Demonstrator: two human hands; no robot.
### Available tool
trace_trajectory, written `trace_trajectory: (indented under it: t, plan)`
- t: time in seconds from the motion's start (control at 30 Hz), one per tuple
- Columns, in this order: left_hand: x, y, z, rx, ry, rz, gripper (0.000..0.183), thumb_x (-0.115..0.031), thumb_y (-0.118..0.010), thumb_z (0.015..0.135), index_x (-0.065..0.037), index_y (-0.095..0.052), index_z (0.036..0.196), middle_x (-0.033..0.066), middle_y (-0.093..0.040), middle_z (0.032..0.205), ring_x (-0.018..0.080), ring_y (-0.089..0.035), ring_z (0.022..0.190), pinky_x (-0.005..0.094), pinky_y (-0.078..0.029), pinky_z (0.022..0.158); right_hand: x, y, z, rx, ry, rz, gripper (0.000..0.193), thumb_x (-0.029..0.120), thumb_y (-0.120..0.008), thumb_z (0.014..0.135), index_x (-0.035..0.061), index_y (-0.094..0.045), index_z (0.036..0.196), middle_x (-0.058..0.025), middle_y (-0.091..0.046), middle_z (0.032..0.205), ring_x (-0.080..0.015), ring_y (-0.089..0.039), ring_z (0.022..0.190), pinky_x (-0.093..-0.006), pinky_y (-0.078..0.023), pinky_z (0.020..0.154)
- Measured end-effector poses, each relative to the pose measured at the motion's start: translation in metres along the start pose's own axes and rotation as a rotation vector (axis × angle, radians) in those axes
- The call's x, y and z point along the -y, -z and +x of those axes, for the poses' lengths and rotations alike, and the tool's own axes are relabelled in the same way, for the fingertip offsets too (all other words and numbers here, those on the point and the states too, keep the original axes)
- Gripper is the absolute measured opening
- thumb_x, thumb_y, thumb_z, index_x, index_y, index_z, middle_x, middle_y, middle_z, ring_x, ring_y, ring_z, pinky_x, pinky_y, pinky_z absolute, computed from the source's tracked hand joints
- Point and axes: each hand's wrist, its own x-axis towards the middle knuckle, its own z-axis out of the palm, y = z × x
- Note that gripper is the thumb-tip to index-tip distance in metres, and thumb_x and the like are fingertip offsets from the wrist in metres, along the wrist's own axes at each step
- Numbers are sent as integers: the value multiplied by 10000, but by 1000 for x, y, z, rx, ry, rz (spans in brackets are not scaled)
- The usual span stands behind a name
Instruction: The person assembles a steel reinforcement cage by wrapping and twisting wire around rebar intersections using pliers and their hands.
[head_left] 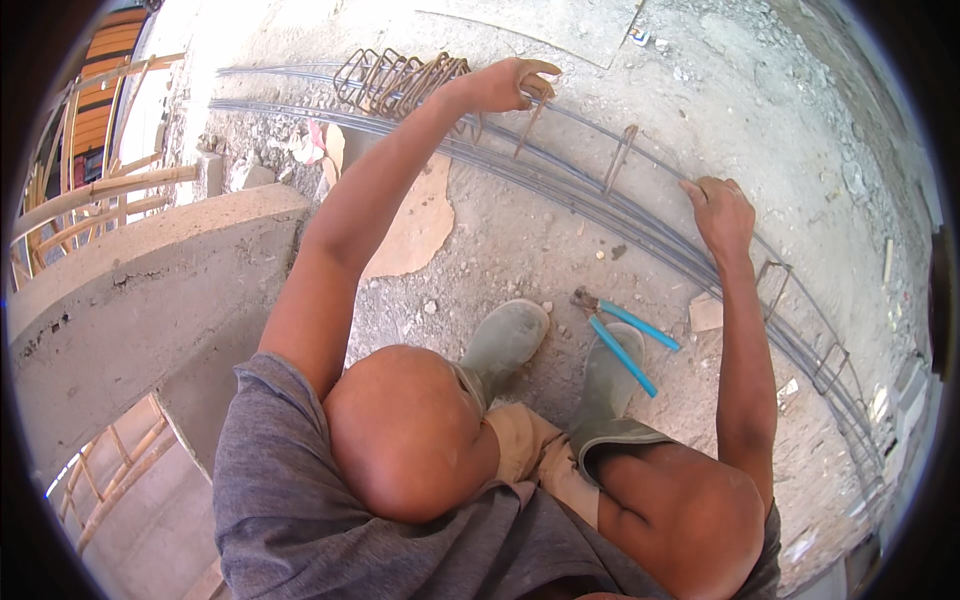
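Squatting over a rebar bundle on rough concrete floor.

The left hand (505, 85) curls loosely over a thin rusty stirrup (530, 125) slipped on the long, grey-blue ribbed bars (600, 210); the right hand (722, 215) lies closed over the bars further along. More bent stirrups (400, 80) lie stacked beside the left hand. Blue-handled pincers (620, 335) rest on the gritty floor (520, 250) beside grey rubber boots (500, 340).

Both arms stretched forward, left hand (503, 85) pinching, right hand (722, 213) curled, palm down
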Motion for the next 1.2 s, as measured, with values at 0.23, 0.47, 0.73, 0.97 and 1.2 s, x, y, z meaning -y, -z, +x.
trace_trajectory:
  t: [0.23,0.47,0.73,0.97,1.2]
  plan:
    - [-17,22,36,155,385,348,625,-552,-464,943,20,-711,981,207,-656,1113,350,-598,1037,442,-458,910,9,2,-5,-87,-31,12,308,378,-669,862,81,-699,786,-101,-693,817,-306,-631,830,-432,-508,687]
    - [-18,-12,49,62,405,313,463,-367,-552,822,77,-668,762,238,-664,849,345,-623,789,448,-489,772,7,0,-4,-83,-20,10,304,377,-669,862,81,-702,797,-99,-696,827,-301,-633,835,-434,-511,692]
    - [-60,-6,4,-221,274,619,533,-506,-622,848,10,-695,960,218,-659,1122,334,-678,995,466,-474,942,-2,-9,-5,-152,-1,-36,312,381,-659,867,79,-701,803,-84,-701,826,-288,-637,813,-419,-520,664]
    - [-89,-79,-71,-343,-182,540,291,-360,-691,861,-78,-655,922,72,-627,958,295,-643,908,434,-467,841,3,-8,-2,-208,4,-41,303,382,-658,867,88,-703,810,-75,-703,829,-284,-639,808,-418,-524,656]
    - [-84,-112,-67,-474,-153,514,304,-387,-699,836,-96,-652,909,95,-607,899,310,-634,870,445,-436,828,0,-19,1,-227,-11,-110,317,385,-648,874,81,-678,787,-78,-698,822,-284,-646,804,-438,-521,647]
